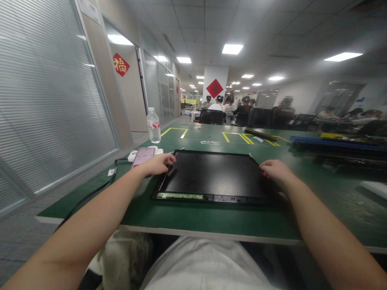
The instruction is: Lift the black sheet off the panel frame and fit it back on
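Observation:
A flat black display panel lies on the green table, its screen face up. A pale green strip shows along the left part of its near edge. My left hand is at the panel's left edge, fingers curled and closed on the rim. On the opposite side, my right hand pinches the right edge between thumb and fingers. Small pale slivers stick out by the two far corners. Beside my left hand lies a phone with a lit pink screen, partly covered by my forearm.
A water bottle stands at the far left of the green table. Long dark and blue parts are stacked at the right. A black cable runs off the left edge. Yellow tape marks the far side; people sit beyond.

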A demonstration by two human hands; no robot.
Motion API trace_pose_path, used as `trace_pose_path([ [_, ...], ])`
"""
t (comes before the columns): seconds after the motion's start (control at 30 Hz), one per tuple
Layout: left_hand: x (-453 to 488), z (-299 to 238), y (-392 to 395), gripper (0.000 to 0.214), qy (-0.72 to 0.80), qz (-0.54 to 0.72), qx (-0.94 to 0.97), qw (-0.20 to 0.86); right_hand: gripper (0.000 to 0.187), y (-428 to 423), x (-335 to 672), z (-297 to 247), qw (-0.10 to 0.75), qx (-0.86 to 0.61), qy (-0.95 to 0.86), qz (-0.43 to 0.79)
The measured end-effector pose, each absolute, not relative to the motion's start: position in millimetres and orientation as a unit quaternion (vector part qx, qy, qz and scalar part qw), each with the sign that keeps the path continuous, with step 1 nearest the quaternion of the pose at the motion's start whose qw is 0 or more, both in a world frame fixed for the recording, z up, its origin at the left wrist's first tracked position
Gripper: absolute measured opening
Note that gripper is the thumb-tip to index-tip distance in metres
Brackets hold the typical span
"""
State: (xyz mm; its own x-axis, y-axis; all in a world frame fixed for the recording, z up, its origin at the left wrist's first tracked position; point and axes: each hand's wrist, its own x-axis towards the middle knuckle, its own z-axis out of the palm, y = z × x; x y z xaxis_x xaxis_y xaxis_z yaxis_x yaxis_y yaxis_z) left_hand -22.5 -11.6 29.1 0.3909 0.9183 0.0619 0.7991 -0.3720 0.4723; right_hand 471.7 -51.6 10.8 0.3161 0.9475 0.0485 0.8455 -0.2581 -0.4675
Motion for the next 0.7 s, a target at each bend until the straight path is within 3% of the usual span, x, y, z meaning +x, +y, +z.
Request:
trace_pose_path([
  [0.5, -13, 24, -12, 0.043, 0.508, 0.137, 0.848, 0.055, 0.028, -55, 469, 14, 0.284, -0.774, -0.547, 0.142],
  [0.7, -4, 29, -26, 0.052, 0.414, 0.134, 0.897, 0.078, 0.025, -53, 470, 16, 0.250, -0.787, -0.554, 0.100],
])
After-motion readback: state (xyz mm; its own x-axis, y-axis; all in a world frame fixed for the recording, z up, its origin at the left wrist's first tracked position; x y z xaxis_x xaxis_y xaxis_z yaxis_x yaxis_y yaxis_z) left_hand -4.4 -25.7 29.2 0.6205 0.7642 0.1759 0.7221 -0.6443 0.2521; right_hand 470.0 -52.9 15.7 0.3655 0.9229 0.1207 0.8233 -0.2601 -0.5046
